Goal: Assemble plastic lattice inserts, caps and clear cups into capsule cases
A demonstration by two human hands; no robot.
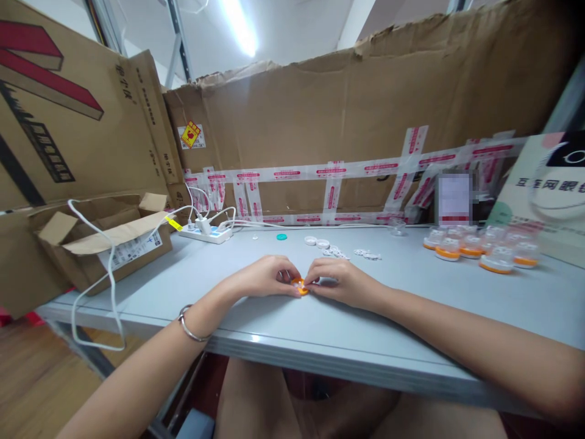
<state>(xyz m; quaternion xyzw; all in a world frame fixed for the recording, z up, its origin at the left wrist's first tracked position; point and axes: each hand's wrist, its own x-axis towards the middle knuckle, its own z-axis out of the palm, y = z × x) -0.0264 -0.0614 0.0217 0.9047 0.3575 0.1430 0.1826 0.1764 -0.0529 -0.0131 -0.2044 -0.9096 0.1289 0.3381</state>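
Observation:
Near the front edge of the table, my left hand [272, 275] pinches a small round orange piece [300, 286] by its left side. The piece has something pale or clear in its middle, too small to make out. From the right, my right hand [336, 280] has its thumb and fingertips pressed together at the piece's right side; whatever sits between those fingertips is hidden. Just beyond my hands lie white round rings [311, 241], a green disc [281, 237] and small heaps of white parts [336, 252].
Several clear containers with orange bases [448, 247] stand at the right. A white power strip [208, 233] with cables and an open cardboard box [123, 244] are at the left. A tall taped cardboard sheet [297, 122] closes off the back. A printed board [543, 201] leans at far right.

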